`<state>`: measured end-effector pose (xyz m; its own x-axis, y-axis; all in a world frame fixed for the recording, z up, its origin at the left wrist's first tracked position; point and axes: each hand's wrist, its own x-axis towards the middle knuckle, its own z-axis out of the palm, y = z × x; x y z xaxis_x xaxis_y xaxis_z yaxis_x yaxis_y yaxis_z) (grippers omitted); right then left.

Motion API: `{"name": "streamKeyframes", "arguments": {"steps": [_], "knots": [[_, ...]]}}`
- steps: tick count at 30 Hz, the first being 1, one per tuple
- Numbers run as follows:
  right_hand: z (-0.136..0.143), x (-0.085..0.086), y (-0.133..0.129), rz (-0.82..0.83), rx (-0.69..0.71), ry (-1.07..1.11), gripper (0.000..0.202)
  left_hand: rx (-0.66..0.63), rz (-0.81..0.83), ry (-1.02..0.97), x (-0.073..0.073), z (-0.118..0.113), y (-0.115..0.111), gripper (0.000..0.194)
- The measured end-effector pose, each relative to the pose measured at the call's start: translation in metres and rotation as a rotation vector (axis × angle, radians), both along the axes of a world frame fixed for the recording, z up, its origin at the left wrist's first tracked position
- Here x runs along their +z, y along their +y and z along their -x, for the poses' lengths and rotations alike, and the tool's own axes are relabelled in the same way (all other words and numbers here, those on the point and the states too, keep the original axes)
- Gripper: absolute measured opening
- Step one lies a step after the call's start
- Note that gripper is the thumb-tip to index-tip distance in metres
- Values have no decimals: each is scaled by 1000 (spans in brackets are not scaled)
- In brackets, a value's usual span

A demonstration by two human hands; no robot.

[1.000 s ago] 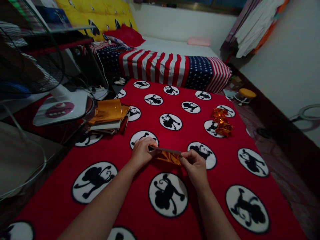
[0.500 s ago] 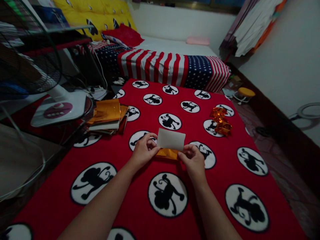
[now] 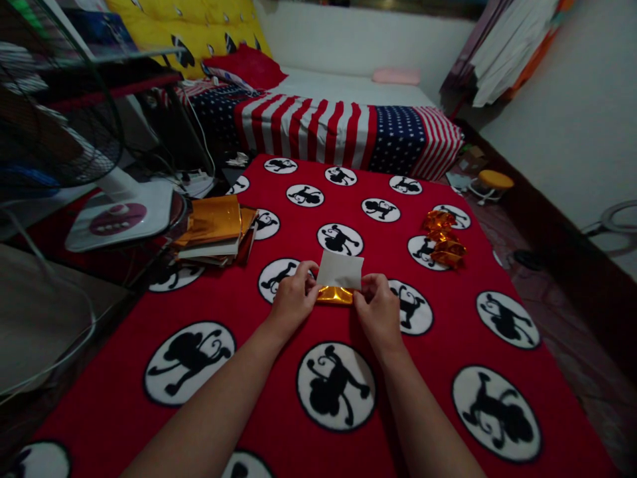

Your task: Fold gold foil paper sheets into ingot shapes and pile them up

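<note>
A sheet of gold foil paper [image 3: 340, 268] stands tilted up between my hands, its pale back showing above and a shiny gold fold along the lower edge. My left hand [image 3: 294, 294] pinches the left end of that fold with thumb and fingers. At the right end, my right hand [image 3: 379, 309] grips the same fold. Left of my hands lies a loose stack of gold paper [image 3: 216, 219], some sheets pale side up. Several folded, shiny gold pieces [image 3: 445, 240] sit in a small heap to the right.
A red blanket [image 3: 259, 405] with black monkey prints in white circles spreads under everything. On the left stands a fan with a white base [image 3: 119, 219]. A bed with a striped, starred cover [image 3: 308, 129] is behind, and a yellow stool [image 3: 492, 180] is at the right.
My hands have come slightly closer together. The gold fold now looks shinier and the pale part narrower. The camera view has shifted a little.
</note>
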<state>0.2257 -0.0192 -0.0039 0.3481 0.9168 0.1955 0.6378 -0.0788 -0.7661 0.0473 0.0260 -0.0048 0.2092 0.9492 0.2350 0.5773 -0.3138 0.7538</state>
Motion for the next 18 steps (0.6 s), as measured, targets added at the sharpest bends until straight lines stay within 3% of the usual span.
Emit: {"name": "streamKeyframes", "arguments": {"steps": [6, 14, 18], "knots": [[7, -1, -2, -3, -15, -72, 23, -19, -45, 83, -4, -1, 2, 25], [8, 0, -5, -21, -73, -281, 16, -11, -145, 355, 4, 0, -1, 6], [8, 0, -7, -40, 43, -284, 15, -10, -150, 340, 4, 0, 1, 7]]}}
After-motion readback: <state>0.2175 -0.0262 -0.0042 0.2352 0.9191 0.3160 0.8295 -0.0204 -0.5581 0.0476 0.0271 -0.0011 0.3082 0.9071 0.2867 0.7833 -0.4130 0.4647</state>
